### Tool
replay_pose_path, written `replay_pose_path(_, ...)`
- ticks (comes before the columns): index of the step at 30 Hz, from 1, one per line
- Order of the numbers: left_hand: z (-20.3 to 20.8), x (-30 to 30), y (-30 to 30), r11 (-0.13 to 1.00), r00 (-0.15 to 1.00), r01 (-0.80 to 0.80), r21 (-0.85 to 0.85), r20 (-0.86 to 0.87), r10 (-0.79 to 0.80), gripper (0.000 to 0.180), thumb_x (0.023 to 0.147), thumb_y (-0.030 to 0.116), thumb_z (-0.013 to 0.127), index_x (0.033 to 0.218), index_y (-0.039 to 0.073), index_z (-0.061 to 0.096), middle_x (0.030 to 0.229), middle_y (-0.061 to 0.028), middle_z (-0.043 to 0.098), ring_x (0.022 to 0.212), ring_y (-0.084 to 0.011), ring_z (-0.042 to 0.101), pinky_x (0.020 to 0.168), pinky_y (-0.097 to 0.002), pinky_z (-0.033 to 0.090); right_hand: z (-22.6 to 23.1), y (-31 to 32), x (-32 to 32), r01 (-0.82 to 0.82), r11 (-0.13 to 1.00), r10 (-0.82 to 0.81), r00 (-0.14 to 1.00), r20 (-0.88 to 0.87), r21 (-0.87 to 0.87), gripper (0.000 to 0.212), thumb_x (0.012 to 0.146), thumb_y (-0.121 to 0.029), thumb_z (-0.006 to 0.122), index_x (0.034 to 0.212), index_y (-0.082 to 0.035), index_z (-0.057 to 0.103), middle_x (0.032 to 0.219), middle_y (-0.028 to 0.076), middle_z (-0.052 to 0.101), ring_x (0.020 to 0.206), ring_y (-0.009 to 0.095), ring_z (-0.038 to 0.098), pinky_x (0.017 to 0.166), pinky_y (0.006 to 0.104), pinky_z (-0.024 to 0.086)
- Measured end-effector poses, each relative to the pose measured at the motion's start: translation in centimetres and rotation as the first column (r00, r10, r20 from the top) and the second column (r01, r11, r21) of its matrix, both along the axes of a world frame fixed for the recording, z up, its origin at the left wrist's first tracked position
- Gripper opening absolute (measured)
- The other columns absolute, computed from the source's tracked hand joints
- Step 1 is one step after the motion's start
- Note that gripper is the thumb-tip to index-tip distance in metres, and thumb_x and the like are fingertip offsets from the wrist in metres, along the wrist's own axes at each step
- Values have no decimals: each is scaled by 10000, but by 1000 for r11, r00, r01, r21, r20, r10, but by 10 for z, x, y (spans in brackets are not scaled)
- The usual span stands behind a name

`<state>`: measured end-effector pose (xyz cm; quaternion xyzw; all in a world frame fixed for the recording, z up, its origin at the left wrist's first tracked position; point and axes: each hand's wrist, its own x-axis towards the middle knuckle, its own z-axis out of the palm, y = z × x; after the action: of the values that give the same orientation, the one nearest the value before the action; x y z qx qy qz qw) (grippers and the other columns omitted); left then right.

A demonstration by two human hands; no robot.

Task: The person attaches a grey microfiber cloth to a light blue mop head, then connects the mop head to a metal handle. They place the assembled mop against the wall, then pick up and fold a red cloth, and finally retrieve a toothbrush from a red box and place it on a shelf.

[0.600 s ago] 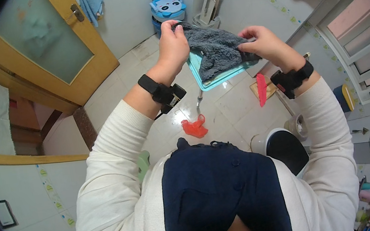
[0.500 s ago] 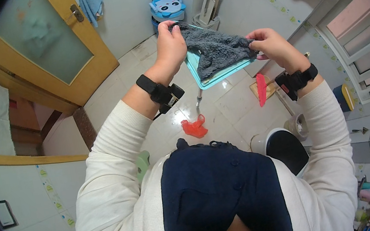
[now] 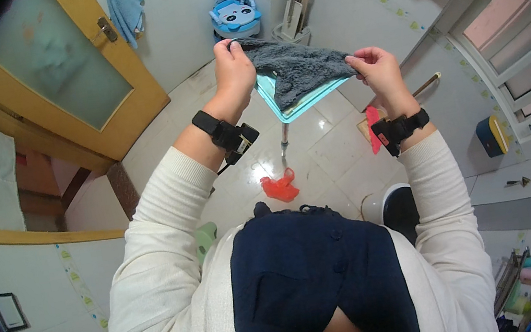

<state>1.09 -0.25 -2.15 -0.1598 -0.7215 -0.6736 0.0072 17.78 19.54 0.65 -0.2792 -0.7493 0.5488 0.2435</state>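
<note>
Head view: grey cloth [image 3: 302, 68], edges pinched by left fingers [image 3: 236, 48] and right fingers [image 3: 359, 66] (open floor [image 3: 323, 167] below).

Wide head-worn view looking down: wearer's chest [image 3: 317, 272] close at six o'clock, door [image 3: 66, 69] farther off at ten.

The person wears a cream knit cardigan [image 3: 157, 273], its long sleeves wrinkled at 8 and 4 o'clock and ending in ribbed cuffs. Under it, at 6 o'clock, is a navy top [image 3: 319, 282] with dark round buttons [image 3: 335, 234] toward 5 o'clock and a pointed neckline at the lower rim. A black strap [image 3: 205, 121] rings the left wrist at 11 o'clock, bearing a boxy black device [image 3: 230, 137] with a pale marking; a similar black band [image 3: 416, 120] circles the right wrist near 3 o'clock. Left fingers [image 3: 223, 49] and right fingers [image 3: 369, 52] are bare
</note>
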Motion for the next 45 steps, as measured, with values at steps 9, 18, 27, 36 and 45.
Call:
replay_pose_path(9, -1, -4, -5, 999, 999, 43, -7, -8, -43, 335, 998, 314, 390, 1102, -2, 427, 883, -128, 556, 801, -198, 528, 737, -347, 445, -1, -9, -5, 12, 997, -14, 999, -37, -70, 249, 801, -210, 742, 899, -10, 632, 779, 4, 615, 666, 77, 519, 589, 220, 414)
replay_pose_path(18, 10, -10, -17, 967, 967, 252, -23, 49, -251, 280, 944, 276, 554, 1047, 19, 511, 872, -43, 559, 767, -108, 523, 654, -256, 460, -20, -9, -13, -103, 943, 108, 994, -1, -316, 302, 947, -327, 516, 1072, -62, 585, 873, -18, 603, 770, 92, 540, 684, 283, 450)
replay_pose_path(27, 29, -32, -32, 944, 904, 299, 143, 273, -327, 174, 907, 179, 611, 972, 33, 544, 832, -53, 603, 712, -114, 603, 634, -255, 527, -35, -1, -20, -163, 929, 112, 980, -167, -333, 229, 925, -203, 572, 1048, -10, 587, 865, 16, 606, 716, 94, 545, 593, 243, 433)
replay_pose_path(36, -6, -39, -19, 988, 990, -6, -151, -143, -16, 255, 921, 233, 575, 984, -4, 506, 790, -57, 548, 666, -120, 516, 556, -278, 456, -32, -4, -23, -233, 843, 145, 966, -213, -484, 250, 926, -265, 589, 1005, -28, 590, 848, 18, 627, 704, 89, 567, 602, 252, 462)
replay_pose_path(45, -13, -44, -19, 993, 998, 10, -120, -58, -17, 281, 917, 184, 557, 1113, 29, 429, 788, -64, 533, 702, -140, 542, 561, -301, 480, -21, -20, -29, 241, 650, -230, 966, -115, 720, 306, 865, -296, 640, 1034, -49, 576, 1046, 102, 558, 976, 261, 528, 771, 368, 443)
